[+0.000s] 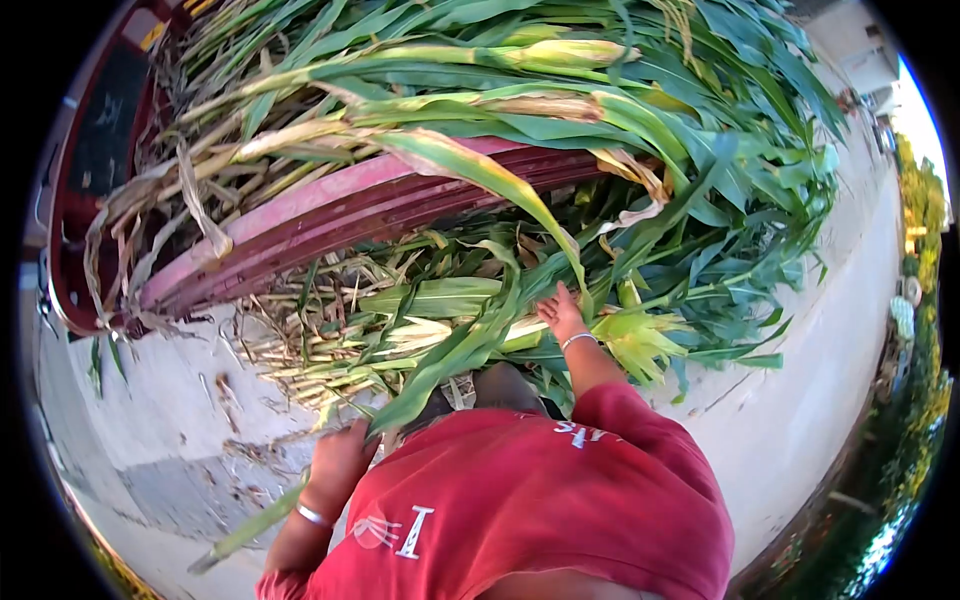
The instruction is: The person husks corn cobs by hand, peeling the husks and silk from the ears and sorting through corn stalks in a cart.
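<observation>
My left hand [342, 455] is wrapped round a green corn stalk [245, 530], whose cut end sticks out at the lower left. The stalk's long leaves [440, 375] run up and right in front of me. My right hand [562, 310] lies at these leaves with its fingers apart, beside a pale green husked ear [638, 340]. Beneath, a heap of cut stalks [330, 355] rests on the ground. More leafy corn stalks [500, 100] lie over the red metal side [350, 205] of a cart or truck bed.
A red frame [72, 240] stands at the far left. Dry leaf scraps [228, 395] litter the concrete ground [780, 440]. Bushes [920, 360] line the right edge, and a pale building [865, 65] stands at the upper right.
</observation>
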Demonstrator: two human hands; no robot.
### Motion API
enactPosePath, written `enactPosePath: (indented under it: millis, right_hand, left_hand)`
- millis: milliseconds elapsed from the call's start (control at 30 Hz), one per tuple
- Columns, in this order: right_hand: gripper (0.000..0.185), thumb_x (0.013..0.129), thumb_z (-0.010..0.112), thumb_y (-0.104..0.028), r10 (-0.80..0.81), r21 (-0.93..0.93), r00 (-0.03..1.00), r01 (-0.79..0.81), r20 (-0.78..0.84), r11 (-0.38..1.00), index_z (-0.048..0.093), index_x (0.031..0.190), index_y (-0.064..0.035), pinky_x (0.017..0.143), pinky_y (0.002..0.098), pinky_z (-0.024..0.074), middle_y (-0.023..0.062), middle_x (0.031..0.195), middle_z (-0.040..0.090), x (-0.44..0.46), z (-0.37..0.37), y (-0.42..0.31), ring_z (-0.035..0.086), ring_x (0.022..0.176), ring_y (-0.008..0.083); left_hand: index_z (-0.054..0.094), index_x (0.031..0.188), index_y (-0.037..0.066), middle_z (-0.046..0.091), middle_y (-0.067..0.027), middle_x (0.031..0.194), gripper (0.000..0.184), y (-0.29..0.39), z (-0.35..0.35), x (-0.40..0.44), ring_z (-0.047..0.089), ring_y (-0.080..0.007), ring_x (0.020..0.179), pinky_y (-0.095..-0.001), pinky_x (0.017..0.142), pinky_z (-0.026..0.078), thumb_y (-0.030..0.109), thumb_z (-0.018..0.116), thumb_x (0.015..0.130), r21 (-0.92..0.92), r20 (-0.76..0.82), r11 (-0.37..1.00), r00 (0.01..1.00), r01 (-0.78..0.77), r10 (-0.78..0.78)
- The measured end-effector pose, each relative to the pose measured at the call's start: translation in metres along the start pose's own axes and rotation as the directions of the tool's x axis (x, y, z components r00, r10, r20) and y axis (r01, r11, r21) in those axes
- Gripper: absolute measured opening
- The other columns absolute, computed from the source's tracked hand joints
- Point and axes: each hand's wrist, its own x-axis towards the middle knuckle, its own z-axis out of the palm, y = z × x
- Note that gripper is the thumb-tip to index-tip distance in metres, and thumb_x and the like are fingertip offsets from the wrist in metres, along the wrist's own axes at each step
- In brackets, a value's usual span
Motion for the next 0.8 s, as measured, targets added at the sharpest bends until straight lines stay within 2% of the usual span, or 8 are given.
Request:
enactPosePath:
  millis: [100,133,200,367,467,533,600,800]
  right_hand:
    - [0.056,0.089,0.060,-0.046,0.019,0.323,0.985,-0.075,0.171,0.943,0.049,0.127,-0.0061,0.096,0.0434,0.0456,0.0119,0.124,0.055,0.024,0.021,0.004,0.057,0.104,0.0262]
    - [0.056,0.089,0.060,-0.046,0.019,0.338,0.985,-0.078,0.174,0.938,0.049,0.127,-0.0061,0.096,0.0434,0.0456,0.0119,0.124,0.055,0.018,0.035,-0.001,0.057,0.104,0.0262]
    - [0.050,0.088,0.060,-0.046,-0.162,0.540,0.967,0.030,0.198,0.841,0.055,0.121,-0.0092,0.089,0.0447,0.0500,0.0088,0.115,0.060,-0.013,0.066,-0.020,0.059,0.099,0.0271]
    - [0.036,0.081,0.068,-0.040,-0.046,0.294,0.984,-0.006,0.170,0.956,0.064,0.102,-0.0108,0.087,0.0434,0.0482,0.0057,0.103,0.065,-0.023,0.104,0.014,0.060,0.095,0.0251]
    - [0.029,0.083,0.065,-0.032,0.054,0.343,0.948,-0.167,0.315,0.924,0.061,0.100,-0.0083,0.090,0.0462,0.0462,0.0091,0.100,0.064,-0.076,0.106,0.051,0.058,0.093,0.0281]
    - [0.023,0.084,0.063,-0.025,0.129,0.361,0.909,-0.284,0.397,0.888,0.057,0.097,-0.0066,0.089,0.0487,0.0459,0.0103,0.093,0.062,-0.119,0.106,0.064,0.058,0.089,0.0310]
    - [0.020,0.084,0.062,-0.024,0.108,0.378,0.903,-0.279,0.415,0.883,0.057,0.093,-0.0066,0.087,0.0470,0.0467,0.0092,0.088,0.061,-0.157,0.106,0.074,0.058,0.085,0.0294]
    - [0.017,0.084,0.061,-0.023,-0.044,0.510,0.934,-0.154,0.355,0.847,0.057,0.085,-0.0062,0.081,0.0424,0.0480,0.0077,0.082,0.061,-0.230,0.079,0.065,0.058,0.080,0.0262]
  left_hand:
    - [0.053,0.088,0.007,0.063,-0.0150,0.070,0.024,0.001,-0.039,-0.053,0.063,-0.0353,0.064,-0.0440,0.056,0.050,0.028,0.063,0.084,-0.011,0.035,0.997,0.996,0.081,-0.080]
    - [0.053,0.085,0.007,0.063,-0.0146,0.070,0.024,-0.002,-0.046,-0.071,0.062,-0.0349,0.064,-0.0441,0.056,0.050,0.028,0.064,0.083,0.000,0.026,0.994,0.994,0.107,-0.107]
    - [0.054,0.083,0.007,0.063,-0.0141,0.071,0.024,-0.018,-0.049,-0.098,0.062,-0.0346,0.063,-0.0442,0.057,0.050,0.027,0.065,0.081,0.021,0.015,0.992,0.992,0.126,-0.126]
    - [0.058,0.082,0.009,0.063,-0.0108,0.073,0.020,-0.118,-0.011,-0.140,0.062,-0.0319,0.069,-0.0435,0.065,0.049,0.021,0.071,0.072,0.190,-0.179,0.959,0.967,0.213,-0.179]
    - [0.059,0.081,0.011,0.063,-0.0096,0.078,0.019,-0.209,0.017,-0.148,0.061,-0.0303,0.079,-0.0414,0.076,0.045,0.018,0.071,0.069,0.279,-0.259,0.896,0.926,0.345,-0.276]
    - [0.059,0.078,0.011,0.063,-0.0083,0.079,0.012,-0.253,0.028,-0.151,0.059,-0.0300,0.082,-0.0432,0.077,0.042,0.017,0.068,0.074,0.252,-0.356,0.863,0.872,0.437,-0.337]
    - [0.060,0.076,0.010,0.063,-0.0083,0.080,0.010,-0.281,0.034,-0.146,0.058,-0.0306,0.083,-0.0445,0.077,0.042,0.018,0.065,0.078,0.222,-0.466,0.828,0.802,0.515,-0.374]
    - [0.063,0.077,0.010,0.063,-0.0095,0.083,0.010,-0.356,0.056,-0.077,0.057,-0.0318,0.087,-0.0454,0.079,0.041,0.020,0.063,0.081,0.196,-0.414,0.886,0.855,0.420,-0.313]
